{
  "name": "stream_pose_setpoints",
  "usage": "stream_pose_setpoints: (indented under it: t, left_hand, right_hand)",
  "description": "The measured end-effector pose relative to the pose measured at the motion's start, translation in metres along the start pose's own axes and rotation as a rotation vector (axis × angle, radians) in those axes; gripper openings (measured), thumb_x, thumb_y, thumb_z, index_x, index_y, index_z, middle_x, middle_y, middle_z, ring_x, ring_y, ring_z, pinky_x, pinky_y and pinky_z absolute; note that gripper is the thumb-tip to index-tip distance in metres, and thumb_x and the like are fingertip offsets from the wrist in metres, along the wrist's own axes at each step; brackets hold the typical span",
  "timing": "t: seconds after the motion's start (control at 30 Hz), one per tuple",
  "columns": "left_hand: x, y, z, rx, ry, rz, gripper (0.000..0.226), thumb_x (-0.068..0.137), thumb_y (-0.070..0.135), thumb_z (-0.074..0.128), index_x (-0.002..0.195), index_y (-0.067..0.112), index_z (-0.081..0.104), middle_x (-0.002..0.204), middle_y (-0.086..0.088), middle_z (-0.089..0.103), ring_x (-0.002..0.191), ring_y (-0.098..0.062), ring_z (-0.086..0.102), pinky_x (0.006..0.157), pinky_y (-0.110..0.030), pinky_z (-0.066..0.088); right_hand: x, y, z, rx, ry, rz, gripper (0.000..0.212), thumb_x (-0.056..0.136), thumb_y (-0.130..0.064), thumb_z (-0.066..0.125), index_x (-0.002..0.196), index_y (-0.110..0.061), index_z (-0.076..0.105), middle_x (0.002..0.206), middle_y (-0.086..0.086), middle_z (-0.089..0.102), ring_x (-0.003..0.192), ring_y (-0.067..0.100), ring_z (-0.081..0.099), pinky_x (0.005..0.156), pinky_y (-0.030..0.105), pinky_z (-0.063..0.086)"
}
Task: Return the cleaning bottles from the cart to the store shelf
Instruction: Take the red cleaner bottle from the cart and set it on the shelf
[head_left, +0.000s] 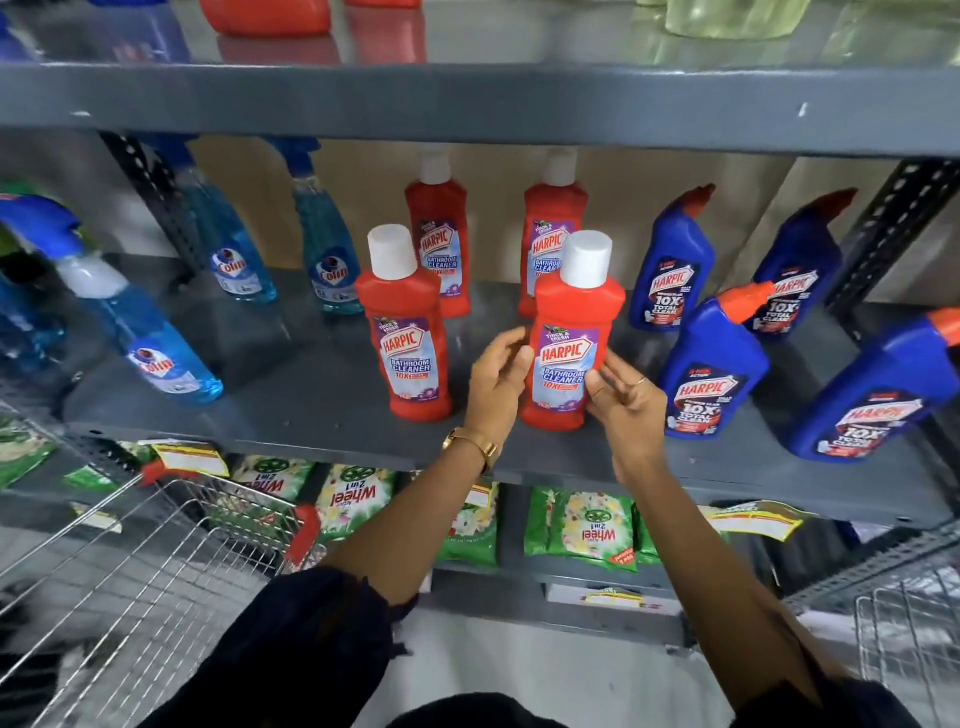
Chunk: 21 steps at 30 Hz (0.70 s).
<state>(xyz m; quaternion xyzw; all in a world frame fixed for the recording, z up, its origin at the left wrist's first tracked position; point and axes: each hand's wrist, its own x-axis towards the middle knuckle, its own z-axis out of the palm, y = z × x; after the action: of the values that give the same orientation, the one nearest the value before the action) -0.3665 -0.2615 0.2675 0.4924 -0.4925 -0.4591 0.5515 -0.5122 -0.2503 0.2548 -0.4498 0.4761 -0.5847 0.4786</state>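
Observation:
A red Harpic bathroom cleaner bottle (569, 338) with a white cap stands upright at the front of the grey shelf (311, 415). My left hand (496, 379) touches its left side and my right hand (623, 400) its right side, fingers curled around the lower label. A second red bottle (408, 338) stands to its left, and two more red ones (439, 234) (553, 234) stand behind. Blue Harpic toilet cleaner bottles (711, 369) fill the shelf's right part. Blue Colin spray bottles (156, 343) stand on the left. The wire cart (130, 561) is at the lower left.
An upper shelf (467, 98) overhangs the bottles. Green Wheel detergent packs (587, 525) lie on the shelf below. Slotted metal uprights (883, 234) frame the right side. Another wire basket (909, 639) is at the lower right.

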Motion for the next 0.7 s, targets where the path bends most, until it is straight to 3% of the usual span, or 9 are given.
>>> stream_pose_setpoints:
  t: [0.1,0.17,0.23,0.3,0.4,0.5,0.63,0.7]
  left_hand:
    - [-0.022,0.000,-0.009,-0.037,0.051,-0.014,0.049,0.092,0.012,0.058,0.138,0.013,0.040,0.127,-0.018,0.058,0.115,-0.022,0.057,0.095,-0.032,0.051]
    - [-0.045,-0.004,-0.025,-0.018,0.082,0.017,0.045,0.091,0.014,0.059,0.133,0.017,0.044,0.121,-0.013,0.061,0.111,-0.024,0.060,0.095,-0.035,0.050]
    - [-0.073,-0.009,-0.050,-0.007,0.095,0.043,0.035,0.091,0.013,0.056,0.125,0.017,0.050,0.112,-0.016,0.066,0.103,-0.030,0.065,0.090,-0.039,0.053]
    - [-0.103,-0.017,-0.090,0.070,0.155,0.061,0.026,0.093,0.013,0.053,0.119,0.014,0.055,0.098,-0.006,0.072,0.091,-0.022,0.070,0.083,-0.031,0.057]
    - [-0.146,-0.031,-0.161,0.238,0.306,0.042,0.016,0.094,0.019,0.051,0.105,0.016,0.062,0.085,0.012,0.072,0.079,-0.004,0.070,0.074,-0.024,0.058]
    - [-0.196,-0.061,-0.243,0.364,0.531,-0.026,0.014,0.095,0.019,0.051,0.106,0.020,0.059,0.095,0.015,0.066,0.077,-0.008,0.069,0.067,-0.022,0.058]
    - [-0.274,-0.122,-0.344,0.453,0.854,-0.338,0.032,0.091,0.015,0.060,0.120,0.008,0.050,0.110,-0.014,0.059,0.082,-0.024,0.062,0.068,-0.018,0.052]
    - [-0.313,-0.160,-0.383,0.535,0.918,-0.575,0.032,0.091,0.010,0.059,0.120,-0.003,0.053,0.114,-0.030,0.058,0.090,-0.033,0.060,0.077,-0.027,0.050]
  right_hand:
    - [-0.027,0.013,0.001,-0.012,0.254,-0.091,0.045,0.091,-0.011,0.061,0.135,-0.007,0.050,0.133,0.011,0.059,0.123,0.022,0.057,0.100,0.035,0.050]
    - [-0.054,0.028,0.010,-0.009,0.345,-0.168,0.031,0.094,-0.022,0.058,0.124,-0.016,0.058,0.117,0.003,0.065,0.107,0.015,0.063,0.090,0.038,0.054]
    - [-0.082,0.040,0.027,-0.096,0.269,-0.185,0.020,0.094,-0.033,0.054,0.111,-0.031,0.063,0.100,-0.002,0.067,0.089,0.010,0.062,0.079,0.037,0.053]
    - [-0.109,0.049,0.058,-0.194,0.065,-0.144,0.017,0.092,-0.042,0.051,0.104,-0.042,0.063,0.092,-0.015,0.067,0.081,0.003,0.061,0.076,0.026,0.050]
    - [-0.145,0.062,0.115,-0.347,-0.321,-0.137,0.015,0.094,-0.040,0.049,0.103,-0.046,0.058,0.098,-0.029,0.066,0.089,-0.005,0.062,0.079,0.009,0.043]
    - [-0.180,0.079,0.184,-0.416,-0.716,-0.028,0.013,0.089,-0.041,0.056,0.099,-0.049,0.058,0.095,-0.027,0.066,0.088,-0.005,0.063,0.074,0.010,0.046]
    - [-0.235,0.109,0.279,-0.499,-1.064,0.037,0.018,0.086,-0.037,0.062,0.099,-0.026,0.067,0.092,-0.004,0.071,0.089,0.008,0.065,0.078,0.026,0.051]
    - [-0.261,0.127,0.316,-0.600,-1.197,0.040,0.027,0.093,-0.029,0.054,0.105,-0.009,0.067,0.101,0.012,0.072,0.096,0.024,0.067,0.082,0.034,0.052]
